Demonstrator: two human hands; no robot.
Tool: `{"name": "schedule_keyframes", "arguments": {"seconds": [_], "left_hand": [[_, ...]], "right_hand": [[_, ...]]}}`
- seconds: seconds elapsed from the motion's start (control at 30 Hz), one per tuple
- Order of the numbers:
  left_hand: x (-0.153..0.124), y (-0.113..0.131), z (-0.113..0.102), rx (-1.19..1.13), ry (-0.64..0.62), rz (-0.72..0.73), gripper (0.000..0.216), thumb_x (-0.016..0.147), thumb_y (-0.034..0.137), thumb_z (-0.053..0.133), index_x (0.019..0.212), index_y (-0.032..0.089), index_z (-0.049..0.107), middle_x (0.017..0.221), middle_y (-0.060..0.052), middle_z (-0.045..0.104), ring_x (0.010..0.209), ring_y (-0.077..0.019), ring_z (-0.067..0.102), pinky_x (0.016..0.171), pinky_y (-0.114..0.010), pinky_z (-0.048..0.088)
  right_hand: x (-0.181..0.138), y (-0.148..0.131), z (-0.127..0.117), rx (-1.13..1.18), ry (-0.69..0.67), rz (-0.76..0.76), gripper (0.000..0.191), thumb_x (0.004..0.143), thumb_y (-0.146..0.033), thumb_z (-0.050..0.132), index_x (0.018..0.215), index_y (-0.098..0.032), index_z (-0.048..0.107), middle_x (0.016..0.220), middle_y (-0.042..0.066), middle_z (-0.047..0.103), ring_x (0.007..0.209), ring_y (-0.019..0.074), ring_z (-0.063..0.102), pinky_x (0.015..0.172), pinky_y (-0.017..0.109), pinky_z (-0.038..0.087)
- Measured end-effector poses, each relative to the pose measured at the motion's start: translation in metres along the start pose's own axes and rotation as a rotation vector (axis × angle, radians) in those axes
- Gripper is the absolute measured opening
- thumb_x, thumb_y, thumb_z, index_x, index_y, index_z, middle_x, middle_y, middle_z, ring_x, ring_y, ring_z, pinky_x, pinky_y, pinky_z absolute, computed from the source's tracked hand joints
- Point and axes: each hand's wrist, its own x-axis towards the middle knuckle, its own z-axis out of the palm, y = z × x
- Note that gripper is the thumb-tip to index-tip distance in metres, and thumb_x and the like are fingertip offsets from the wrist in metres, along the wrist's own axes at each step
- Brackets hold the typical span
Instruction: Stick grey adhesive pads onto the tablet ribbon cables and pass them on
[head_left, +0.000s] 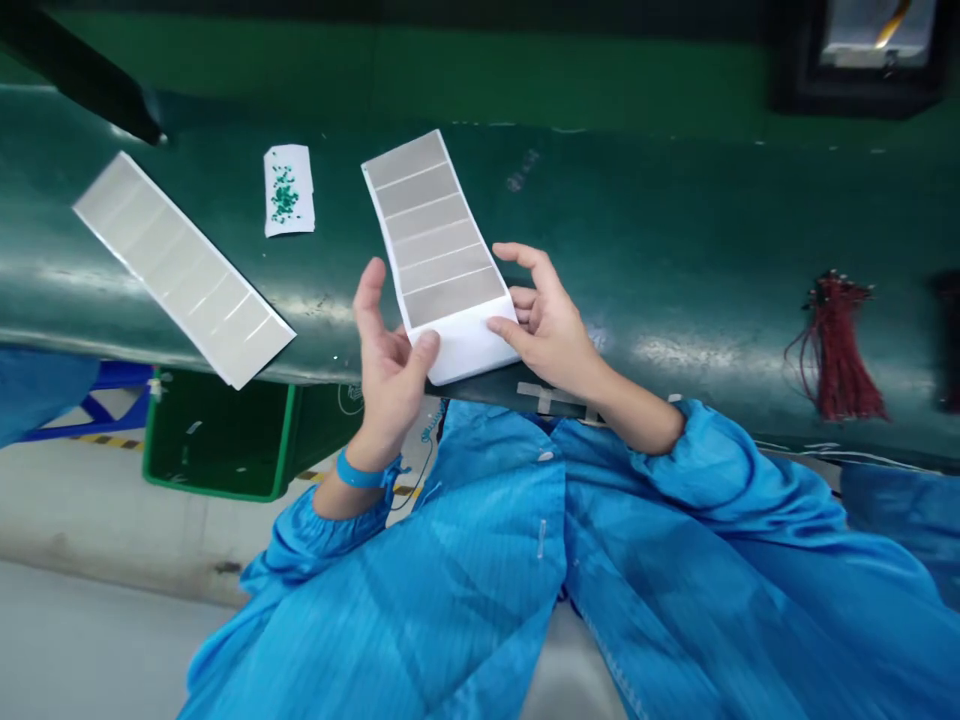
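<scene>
A long white sheet of grey rectangular stickers (435, 235) lies at a slant over the bench, its near end a bare white strip. My left hand (390, 360) grips the near left corner, thumb on top, with the index finger raised off it. On the right edge, my right hand (551, 325) pinches the sheet with its thumb on the white strip; its index finger sticks out above the edge. The other fingertips are partly hidden. To the left lies a second sticker sheet (184, 265), angled across the bench near its front edge.
A white card (289, 190) with small green bits rests on the green bench (675, 230). A bundle of dark red wires (844, 350) lies at the right. Below the bench on the left stands a green bin (217, 435). A black-framed device (862, 60) is at the far right.
</scene>
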Motion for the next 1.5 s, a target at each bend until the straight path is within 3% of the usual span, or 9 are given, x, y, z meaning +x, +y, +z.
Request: {"name": "schedule_keyframes", "arguments": {"seconds": [0.23,0.37,0.57,0.67,0.73,0.83,0.97,1.27,1.5], "left_hand": [[-0.010,0.010,-0.004,0.111,-0.116,0.076,0.076,0.095,0.048,0.085,0.163,0.034,0.053,0.173,-0.009,0.046,0.158,-0.0375,0.049,0.132,-0.050,0.045],[-0.001,0.012,-0.009,0.022,-0.117,0.052,0.091,0.093,0.057,0.084,0.170,0.036,0.040,0.172,-0.012,0.047,0.156,-0.0408,0.051,0.123,-0.052,0.054],[0.007,0.021,-0.006,0.004,-0.064,0.011,0.090,0.087,0.058,0.090,0.164,0.032,0.049,0.160,-0.014,0.058,0.147,-0.0368,0.061,0.114,-0.046,0.061],[0.008,0.024,-0.006,0.007,-0.045,-0.001,0.084,0.085,0.056,0.093,0.156,0.029,0.056,0.146,-0.013,0.067,0.128,-0.0313,0.072,0.100,-0.038,0.066],[0.009,0.024,-0.008,0.021,-0.023,-0.027,0.068,0.085,0.053,0.093,0.141,0.024,0.067,0.122,-0.011,0.075,0.099,-0.0222,0.077,0.080,-0.028,0.065],[0.011,0.020,-0.010,0.053,0.016,-0.044,0.040,0.089,0.048,0.091,0.110,0.018,0.076,0.087,-0.004,0.071,0.068,-0.0116,0.064,0.060,-0.021,0.052],[0.011,0.012,-0.013,0.062,0.063,-0.001,0.027,0.092,0.043,0.089,0.100,0.020,0.077,0.084,-0.002,0.071,0.069,-0.0098,0.062,0.063,-0.021,0.048],[0.010,0.012,-0.008,0.081,0.121,-0.017,0.029,0.092,0.048,0.089,0.093,0.023,0.075,0.080,0.001,0.063,0.065,-0.0101,0.052,0.061,-0.025,0.041],[0.011,0.021,-0.002,0.089,0.152,-0.025,0.031,0.092,0.049,0.088,0.091,0.023,0.073,0.077,0.001,0.058,0.064,-0.0103,0.048,0.059,-0.025,0.039]], "right_hand": [[-0.001,-0.014,-0.005,-0.018,0.049,-0.024,0.052,0.100,-0.040,0.070,0.145,-0.027,0.047,0.084,-0.005,0.067,0.066,0.0127,0.061,0.061,0.026,0.050],[-0.005,-0.025,-0.008,-0.085,-0.028,-0.029,0.049,0.103,-0.040,0.066,0.145,-0.025,0.048,0.079,-0.006,0.064,0.064,0.0122,0.056,0.058,0.025,0.043],[-0.006,-0.028,-0.008,-0.207,-0.002,-0.090,0.045,0.102,-0.037,0.066,0.142,-0.026,0.050,0.087,-0.004,0.065,0.069,0.0131,0.056,0.063,0.027,0.043],[-0.003,-0.028,-0.008,-0.273,0.056,-0.112,0.030,0.101,-0.035,0.068,0.128,-0.024,0.060,0.075,-0.007,0.060,0.065,0.0119,0.051,0.068,0.028,0.044],[-0.002,-0.028,-0.008,-0.323,0.097,-0.141,0.020,0.100,-0.034,0.071,0.116,-0.022,0.066,0.073,-0.007,0.061,0.064,0.0111,0.049,0.071,0.028,0.045],[-0.001,-0.031,-0.005,-0.392,0.174,-0.220,0.010,0.100,-0.031,0.071,0.099,-0.021,0.072,0.085,-0.001,0.068,0.073,0.0132,0.056,0.077,0.030,0.048],[0.001,-0.033,-0.004,-0.459,0.258,-0.301,0.014,0.098,-0.032,0.076,0.089,-0.021,0.076,0.098,0.005,0.067,0.089,0.0173,0.060,0.081,0.032,0.050],[-0.002,-0.027,-0.002,-0.446,0.189,-0.250,0.035,0.109,-0.050,0.060,0.092,-0.022,0.071,0.084,0.001,0.072,0.077,0.0150,0.061,0.078,0.031,0.049],[-0.003,-0.035,-0.002,-0.510,0.246,-0.392,0.025,0.111,-0.040,0.056,0.108,-0.023,0.073,0.105,0.006,0.074,0.092,0.0187,0.067,0.083,0.035,0.055]]}}
